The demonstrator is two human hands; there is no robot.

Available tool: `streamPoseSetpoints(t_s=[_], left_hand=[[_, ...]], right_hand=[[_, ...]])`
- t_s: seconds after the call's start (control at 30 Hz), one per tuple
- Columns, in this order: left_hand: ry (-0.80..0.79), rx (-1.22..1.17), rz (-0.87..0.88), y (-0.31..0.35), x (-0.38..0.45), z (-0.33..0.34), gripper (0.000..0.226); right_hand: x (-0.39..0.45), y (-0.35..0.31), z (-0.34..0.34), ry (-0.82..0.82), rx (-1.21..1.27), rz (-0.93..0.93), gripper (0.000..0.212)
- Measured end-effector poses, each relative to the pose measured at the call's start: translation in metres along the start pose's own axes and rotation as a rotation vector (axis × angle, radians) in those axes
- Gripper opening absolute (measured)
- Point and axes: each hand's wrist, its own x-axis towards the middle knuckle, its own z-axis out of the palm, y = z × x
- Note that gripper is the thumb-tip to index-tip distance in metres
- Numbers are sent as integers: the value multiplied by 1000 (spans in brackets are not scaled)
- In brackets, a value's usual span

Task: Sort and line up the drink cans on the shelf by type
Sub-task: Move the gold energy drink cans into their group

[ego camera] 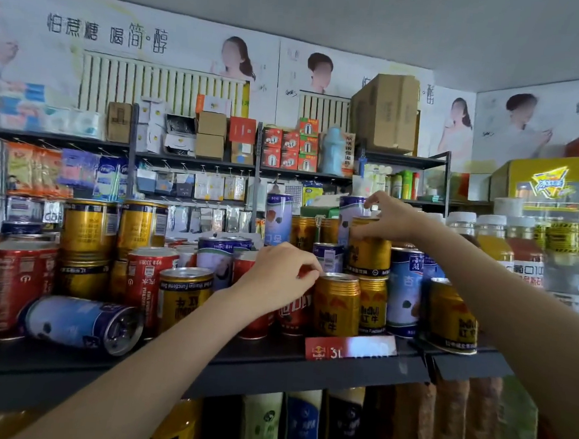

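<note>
Head view: a dark shelf point(356, 368) crowded with mixed drink cans.
Right hand point(389, 216): fingers curled over the top of a gold can point(369, 255) stacked on the gold cans below.
Left hand point(277, 275): fingers curled on a red can point(293, 310), just beside a gold front can point(336, 306).
Blue can point(84, 323): lying on its side at the shelf's left front.

Single head view, close to shelf point(339, 367), facing forward, slightly upward across cans toward back wall.
</note>
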Motion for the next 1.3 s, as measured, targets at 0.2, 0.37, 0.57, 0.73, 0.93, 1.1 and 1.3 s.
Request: streamPoseSetpoints(t_s=[0.2, 0.37, 0.57, 0.73, 0.93, 1.1, 1.3], left_hand=[[20, -9, -7, -2, 5, 7, 19], [6, -9, -21, -1, 7, 5, 20], [146, 9, 18, 2, -14, 0, 25], [315, 69, -69, -34, -65, -33, 24], [234, 114, -306, -92, -127, -96, 24], [61, 143, -342, -115, -150, -110, 25], [86, 82, -260, -107, -149, -103, 27]], right_hand=[[10, 9, 1, -20, -72, 5, 54], [7, 8, 3, -18, -179, -33, 50], [-6, -2, 4, 227, -314, -142, 47], [-46, -69, 44, 365, -45, -478, 23], [-60, -128, 118, 15, -11, -599, 28], [-65, -140, 161, -24, -88, -385, 43], [-84, -154, 182, 134, -13, -273, 50]])
